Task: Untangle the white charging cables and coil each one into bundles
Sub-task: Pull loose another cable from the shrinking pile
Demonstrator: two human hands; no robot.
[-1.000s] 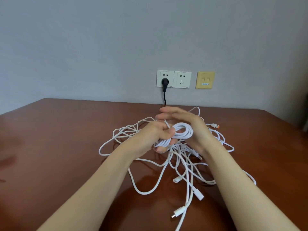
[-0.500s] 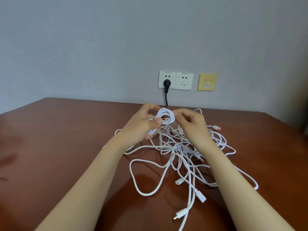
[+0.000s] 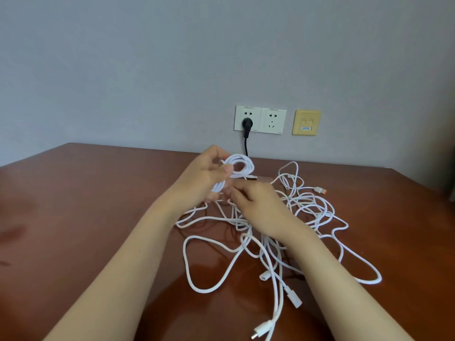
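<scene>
Pinched between thumb and fingers of left hand: small coil of white cable, raised over far centre of worktop, metal plug tip sticking out at its right. Right hand just near of the coil, fingers curled down into the loose tangle; cannot tell whether pinching a strand or only touching (fingertips hidden behind knuckles). Tangle spread flat on worktop from centre to right, beneath and near of both hands. Risks, as judged: coil springing open on any slackening of left pinch, windings untied; one strand apparently running from coil down into tangle, so a hard pull more likely to tighten crossings than to free them; connector heads catching in loops if dragged through; far loops lying close to lead of black plug, possible snag there. Counts: hands 2; coils 1; connector ends in view 5 (orange-tipped connector at far right, three white connector heads near centre, one metal tip at coil); separate cables in tangle not countable, overlaps too dense; wall sockets 2; yellow wall plate 1; black plug 1.
</scene>
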